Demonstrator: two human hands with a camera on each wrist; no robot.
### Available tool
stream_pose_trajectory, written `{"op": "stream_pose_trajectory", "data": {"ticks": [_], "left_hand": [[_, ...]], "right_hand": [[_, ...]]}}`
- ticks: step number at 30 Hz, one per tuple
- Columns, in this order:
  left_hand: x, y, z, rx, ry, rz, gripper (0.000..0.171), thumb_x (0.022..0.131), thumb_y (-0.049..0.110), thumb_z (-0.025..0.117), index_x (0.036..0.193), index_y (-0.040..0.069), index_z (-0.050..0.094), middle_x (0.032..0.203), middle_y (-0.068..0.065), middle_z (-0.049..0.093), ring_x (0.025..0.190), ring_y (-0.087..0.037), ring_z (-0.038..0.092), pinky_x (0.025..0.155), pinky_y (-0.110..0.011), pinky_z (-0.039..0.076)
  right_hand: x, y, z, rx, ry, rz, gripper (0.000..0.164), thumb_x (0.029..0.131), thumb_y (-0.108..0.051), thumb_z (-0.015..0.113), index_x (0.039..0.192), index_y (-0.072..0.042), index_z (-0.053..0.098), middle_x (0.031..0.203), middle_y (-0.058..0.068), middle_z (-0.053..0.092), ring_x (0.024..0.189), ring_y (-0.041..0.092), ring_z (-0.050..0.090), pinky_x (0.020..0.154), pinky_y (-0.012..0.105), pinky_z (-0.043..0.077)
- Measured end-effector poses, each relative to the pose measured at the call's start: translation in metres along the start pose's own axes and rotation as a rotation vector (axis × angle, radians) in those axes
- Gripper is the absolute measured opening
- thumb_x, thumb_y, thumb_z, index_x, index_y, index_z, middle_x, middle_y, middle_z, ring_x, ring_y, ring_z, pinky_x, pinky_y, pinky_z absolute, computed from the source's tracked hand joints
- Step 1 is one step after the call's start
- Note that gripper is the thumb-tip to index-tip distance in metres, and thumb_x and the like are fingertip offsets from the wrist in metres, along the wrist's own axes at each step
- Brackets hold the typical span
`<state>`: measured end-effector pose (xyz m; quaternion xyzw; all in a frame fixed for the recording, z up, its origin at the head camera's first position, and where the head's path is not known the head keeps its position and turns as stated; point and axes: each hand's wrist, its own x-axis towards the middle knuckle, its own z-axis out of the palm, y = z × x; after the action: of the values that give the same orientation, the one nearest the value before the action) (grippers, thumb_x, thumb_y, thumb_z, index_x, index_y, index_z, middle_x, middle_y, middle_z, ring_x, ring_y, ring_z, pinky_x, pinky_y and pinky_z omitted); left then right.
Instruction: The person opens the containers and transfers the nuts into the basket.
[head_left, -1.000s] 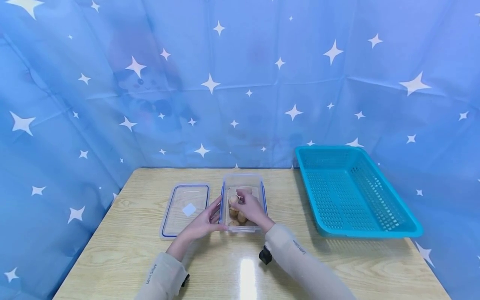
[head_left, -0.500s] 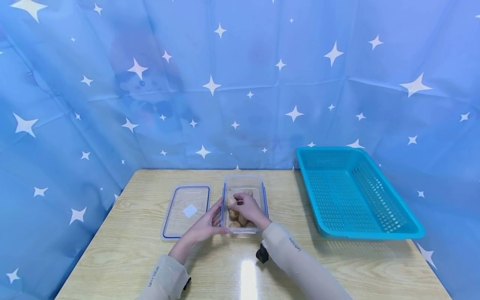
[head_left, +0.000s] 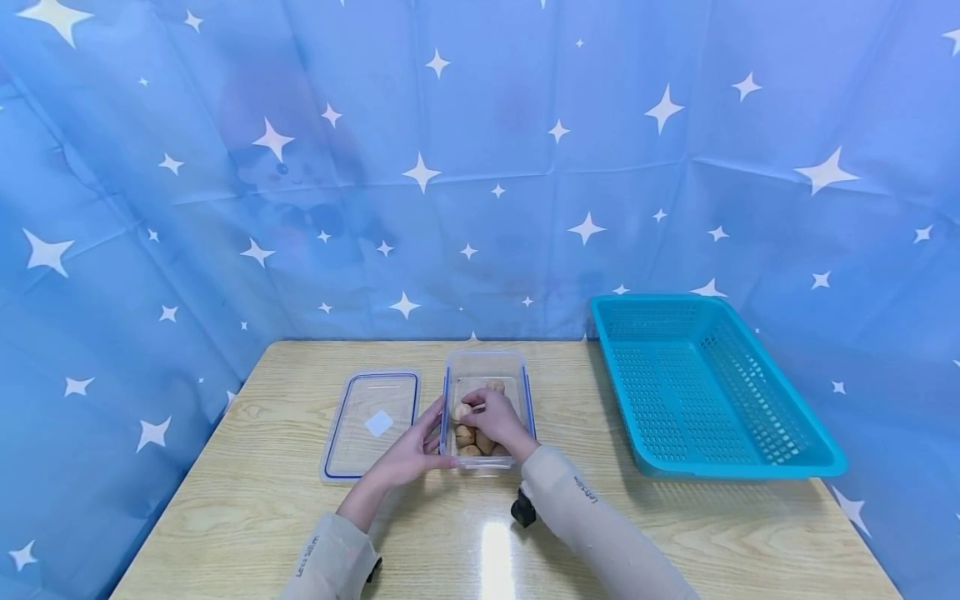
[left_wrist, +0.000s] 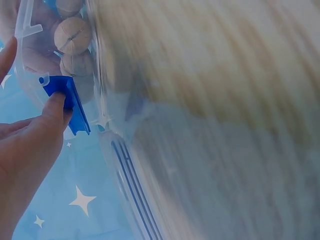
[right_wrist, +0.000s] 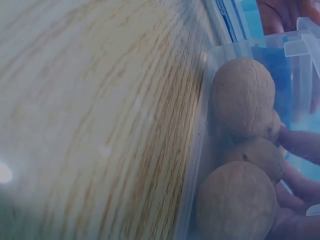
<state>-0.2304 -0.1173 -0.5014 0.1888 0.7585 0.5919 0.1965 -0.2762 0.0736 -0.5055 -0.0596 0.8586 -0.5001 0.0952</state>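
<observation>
A clear plastic food container (head_left: 487, 362) with blue latches stands lidless in the middle of the table, with several walnuts (head_left: 486, 442) inside. My left hand (head_left: 408, 452) holds its front left corner, the thumb along the front and the other fingers on the left wall. One finger lies against a blue latch (left_wrist: 65, 95) in the left wrist view. Inside the container, my right hand (head_left: 498, 419) pinches a walnut (head_left: 461, 412) close to the left wall. More walnuts (right_wrist: 243, 97) show through the clear wall in the right wrist view, partly covering the right fingers.
The clear lid (head_left: 360, 442) with a blue seal and a white label lies flat left of the container. A big turquoise basket (head_left: 641, 433) stands at the right, overhanging the right edge of the wooden table (head_left: 247, 508). A star-patterned curtain hangs behind.
The right hand has moved slightly left and toward me with the pinched walnut, uncovering a walnut at the back. The left hand stays on the container.
</observation>
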Motion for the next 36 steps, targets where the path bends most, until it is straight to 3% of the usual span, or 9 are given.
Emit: {"op": "stream_pose_trajectory", "data": {"ticks": [10,19,28,36], "left_hand": [[0.0,-0.001,0.0,-0.003,0.005,0.006,0.104,0.087,0.008,0.075,0.161,0.009,0.002,0.167,-0.023,0.004,0.154,-0.038,0.011,0.126,-0.047,0.023],[0.0,-0.001,0.0,0.021,0.014,0.007,0.107,0.086,0.011,0.076,0.161,0.009,0.0,0.168,-0.02,0.002,0.154,-0.038,0.012,0.126,-0.046,0.025],[0.0,0.001,-0.001,0.042,0.017,0.006,0.107,0.086,0.01,0.076,0.161,0.008,0.0,0.168,-0.019,0.002,0.153,-0.039,0.016,0.125,-0.046,0.027],[0.002,-0.001,-0.001,0.047,0.019,0.007,0.108,0.085,0.01,0.077,0.161,0.01,0.0,0.168,-0.017,0.003,0.154,-0.037,0.015,0.125,-0.044,0.027]], "right_hand": [[-0.001,-0.003,-0.002,0.017,0.049,0.005,0.034,0.089,-0.014,0.074,0.121,-0.005,0.068,0.123,0.015,0.068,0.111,0.032,0.067,0.09,0.041,0.061],[-0.004,-0.01,-0.01,0.036,0.12,-0.042,0.033,0.088,-0.012,0.075,0.12,-0.005,0.07,0.122,0.014,0.07,0.108,0.03,0.068,0.089,0.039,0.062],[0.0,-0.019,-0.029,0.124,0.141,-0.065,0.037,0.088,-0.008,0.074,0.124,-0.002,0.067,0.123,0.016,0.067,0.111,0.032,0.067,0.091,0.04,0.061],[0.0,-0.035,-0.057,0.058,0.193,-0.091,0.037,0.088,-0.01,0.075,0.124,-0.004,0.067,0.124,0.017,0.068,0.112,0.033,0.067,0.088,0.039,0.062]]}}
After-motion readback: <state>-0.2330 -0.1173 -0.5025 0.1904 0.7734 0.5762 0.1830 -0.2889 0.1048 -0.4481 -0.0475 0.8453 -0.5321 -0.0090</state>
